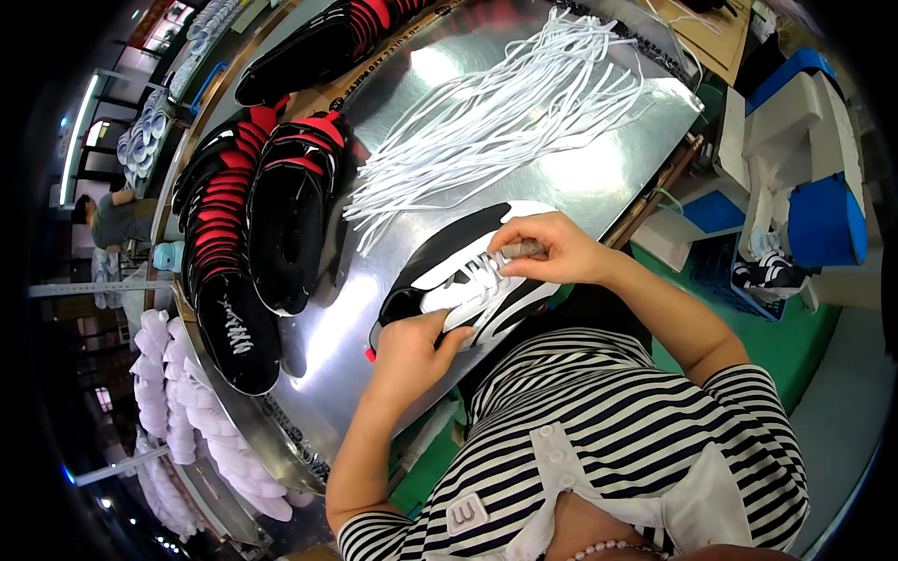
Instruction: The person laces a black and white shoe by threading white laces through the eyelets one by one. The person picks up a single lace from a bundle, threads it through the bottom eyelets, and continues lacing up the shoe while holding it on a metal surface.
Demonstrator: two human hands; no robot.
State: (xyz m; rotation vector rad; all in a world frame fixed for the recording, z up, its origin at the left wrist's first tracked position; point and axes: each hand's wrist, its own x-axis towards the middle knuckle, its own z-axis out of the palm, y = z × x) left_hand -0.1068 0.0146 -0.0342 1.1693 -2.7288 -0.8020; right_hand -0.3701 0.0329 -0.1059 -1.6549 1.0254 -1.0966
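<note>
A black and white sneaker (452, 251) lies on the metal tabletop in front of me, its collar opening toward the left and a small red tab at its heel. My left hand (412, 353) is closed on the near side of the collar, thumb and fingers beside the tongue. Over the upper eyelets, my right hand (554, 249) pinches at the white shoelace (482, 282), which crosses the tongue in several rows. A greyish-brown wrap covers one finger of the right hand. What exactly sits between its fingertips is partly hidden.
A bundle of loose white laces (486, 122) spreads across the metal tabletop (327, 351). Black and red shoes (224, 224) stand along its left side. Pale stacked shoe parts (201, 402) hang beyond the left edge. To the right are a white and blue machine (804, 140) and a blue crate (734, 285).
</note>
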